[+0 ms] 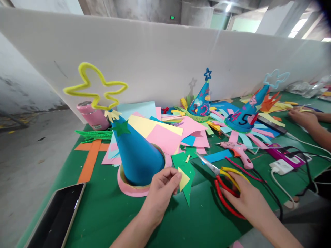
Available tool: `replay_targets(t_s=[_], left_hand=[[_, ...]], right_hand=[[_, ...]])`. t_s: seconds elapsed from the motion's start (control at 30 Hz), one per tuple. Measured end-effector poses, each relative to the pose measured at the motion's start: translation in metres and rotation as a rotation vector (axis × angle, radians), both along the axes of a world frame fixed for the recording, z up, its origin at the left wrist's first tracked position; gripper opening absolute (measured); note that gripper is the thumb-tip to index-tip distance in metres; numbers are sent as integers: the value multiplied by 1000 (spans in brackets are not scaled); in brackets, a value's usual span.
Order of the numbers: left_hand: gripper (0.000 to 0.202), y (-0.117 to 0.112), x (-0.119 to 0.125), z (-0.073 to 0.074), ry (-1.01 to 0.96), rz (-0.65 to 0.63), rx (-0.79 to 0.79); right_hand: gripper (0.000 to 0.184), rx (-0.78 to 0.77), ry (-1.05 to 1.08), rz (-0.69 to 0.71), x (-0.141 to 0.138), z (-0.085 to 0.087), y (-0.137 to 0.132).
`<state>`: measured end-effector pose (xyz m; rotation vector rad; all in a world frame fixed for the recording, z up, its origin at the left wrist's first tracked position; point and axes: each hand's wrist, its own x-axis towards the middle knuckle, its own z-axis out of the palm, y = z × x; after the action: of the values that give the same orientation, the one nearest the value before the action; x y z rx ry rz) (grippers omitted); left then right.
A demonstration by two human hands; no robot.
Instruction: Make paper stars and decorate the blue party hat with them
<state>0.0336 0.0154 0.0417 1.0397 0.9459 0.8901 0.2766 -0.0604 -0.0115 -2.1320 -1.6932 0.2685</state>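
Pinched between the thumb and fingers of my left hand (161, 193) is a small piece of pale yellow paper (183, 179). My right hand (244, 196) has its fingers in the handles of a pair of scissors (210, 166), one handle yellow and the other red; the blades look closed and point up and left. Beneath the yellow piece lies a cut scrap of green paper (188, 194). Just left of my left hand, a blue paper cone hat (141, 156) leans on the table, with a pink brim, a green star and a yellow star-shaped pipe cleaner (95, 96) on its tip.
Coloured paper sheets (165, 137) are heaped behind. Two decorated cone hats (201, 103) stand near the white partition (155, 58). A pink glue gun (239, 151), a purple power strip (287, 155) and cables lie right. A phone (57, 217) rests front left. Another person's hands (305, 117) are at far right.
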Motion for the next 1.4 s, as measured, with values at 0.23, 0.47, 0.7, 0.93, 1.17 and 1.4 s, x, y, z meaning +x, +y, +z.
replay_targets(t_s=[0.23, 0.47, 0.7, 0.93, 1.17, 1.4], left_hand=[[20, -18, -22, -6, 69, 49, -91], [17, -29, -17, -11, 174, 64, 22], [12, -44, -17, -37, 492, 68, 666], [11, -39, -36, -39, 579, 212, 803], [4, -25, -47, -36, 568, 486, 680], [4, -26, -45, -39, 572, 456, 697]], right_hand=[[41, 52, -140, 64, 16, -9, 6], [32, 166, -316, 162, -6, 29, 33], [22, -17, -294, 523, -53, 40, 112], [16, -172, -340, 663, -49, 29, 148], [14, -198, -389, 746, -50, 26, 147], [15, -162, -409, 744, -46, 28, 140]])
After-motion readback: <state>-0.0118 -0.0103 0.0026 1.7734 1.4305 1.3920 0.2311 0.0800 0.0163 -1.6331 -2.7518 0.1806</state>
